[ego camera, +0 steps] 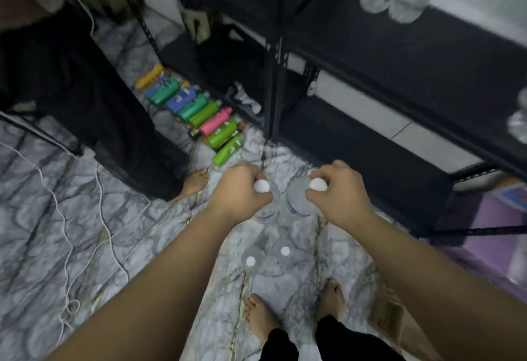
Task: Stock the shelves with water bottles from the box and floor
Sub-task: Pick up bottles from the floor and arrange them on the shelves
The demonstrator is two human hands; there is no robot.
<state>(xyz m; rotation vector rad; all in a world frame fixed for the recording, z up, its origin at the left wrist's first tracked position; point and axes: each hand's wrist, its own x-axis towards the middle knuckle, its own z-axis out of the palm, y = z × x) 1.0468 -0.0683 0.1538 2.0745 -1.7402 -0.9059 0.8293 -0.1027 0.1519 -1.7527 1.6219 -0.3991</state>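
Gripping a clear water bottle by its white-capped neck, the left hand curls tight; the right hand likewise clasps another bottle.

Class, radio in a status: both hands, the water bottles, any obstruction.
Left hand and right hand each grip a bottle neck. Two bottles stand on the floor. No obstruction visible.
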